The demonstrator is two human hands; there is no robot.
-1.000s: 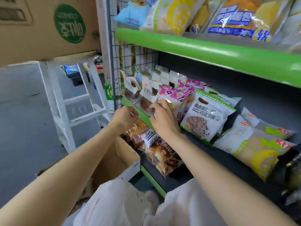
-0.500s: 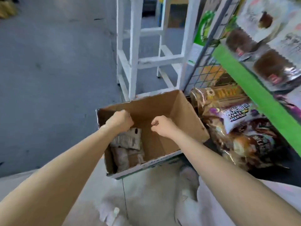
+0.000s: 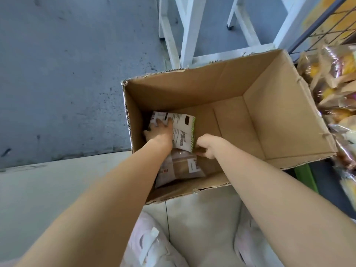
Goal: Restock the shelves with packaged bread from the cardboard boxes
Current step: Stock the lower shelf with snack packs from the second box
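An open cardboard box stands on the floor below me, mostly bare inside. At its left end lies a white bread packet with a green edge, printed side up. My left hand rests flat on that packet, fingers spread. My right hand is curled at the packet's right lower edge, fingers tucked against it. Below them lies a second, brownish bread packet, partly covered by my left forearm.
Bagged breads fill the low shelf at the right, behind a wire grid. A green shelf edge shows beside the box. White stool legs stand just beyond the box. Grey floor lies to the left.
My view dropped from the shelf to straight down into the box. Both hands went from the shelf packets down into the box and now touch the white packet.
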